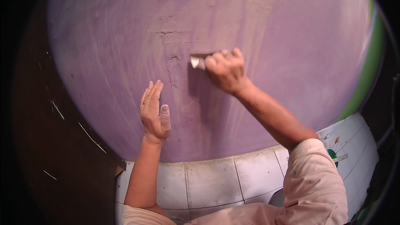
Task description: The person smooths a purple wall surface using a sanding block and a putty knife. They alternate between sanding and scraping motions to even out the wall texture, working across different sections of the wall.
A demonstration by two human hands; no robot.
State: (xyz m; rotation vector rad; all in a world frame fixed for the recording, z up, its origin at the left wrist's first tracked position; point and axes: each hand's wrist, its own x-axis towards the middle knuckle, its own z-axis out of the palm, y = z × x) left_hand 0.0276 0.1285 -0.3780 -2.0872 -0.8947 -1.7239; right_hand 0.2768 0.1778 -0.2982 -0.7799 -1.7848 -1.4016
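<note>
From the head view we look down along a purple plastered wall point(125, 37), its surface streaked pale and pitted with small rough patches near the middle. Our right hand point(226, 71) is clamped shut on a folded piece of sandpaper point(196, 61), pressing it flat against the wall just beside a cracked, grainy spot. Only the pale corner of the sheet shows past the knuckles; the rest is hidden under the fingers.

Our left hand point(155, 112) is open, fingers straight and together, holding nothing. It sits lower and to the left, close to the wall or resting on it; we cannot tell whether the palm touches.

Below, a white tiled floor point(208, 183) meets the foot of the wall, and a dark wooden panel point(62, 141) stands at the left edge. A green band point(371, 58) runs up the right side.

To rub this patch well, we judge that we should keep the paper flat under the fingertips, spread pressure evenly, work in short overlapping strokes around the rough spot, and let the free hand feel for ridges.
</note>
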